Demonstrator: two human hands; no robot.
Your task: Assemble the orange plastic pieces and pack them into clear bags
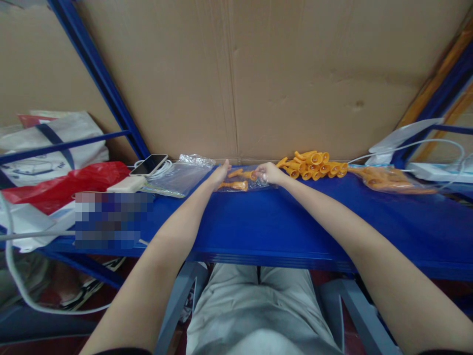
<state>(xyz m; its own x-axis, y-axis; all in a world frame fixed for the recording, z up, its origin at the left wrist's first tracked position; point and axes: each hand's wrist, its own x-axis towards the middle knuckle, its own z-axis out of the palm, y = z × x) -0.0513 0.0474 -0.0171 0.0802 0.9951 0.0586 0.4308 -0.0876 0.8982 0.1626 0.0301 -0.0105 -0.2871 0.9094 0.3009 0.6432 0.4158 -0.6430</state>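
Note:
Between my hands, at the back of the blue table, lies a clear plastic bag (253, 186) with several orange plastic pieces (237, 186) in it; each flares at one end. My left hand (220, 174) is closed at the bag's left edge, thumb uppermost, its other fingers mostly hidden. At the right end, my right hand (269, 173) pinches the plastic close to one orange piece. Just beyond that hand is a stacked pile of loose orange pieces (314, 166), wide round ends toward me. Farther right rests a filled bag of orange pieces (395, 180).
Flat clear bags (179, 176) lie left of my left hand, beside a phone (150, 165) on a coiled white cable and a white block (126, 184). A red bag (74, 182) is farther left. Cardboard (258, 79) walls the back; blue posts (99, 74) flank it.

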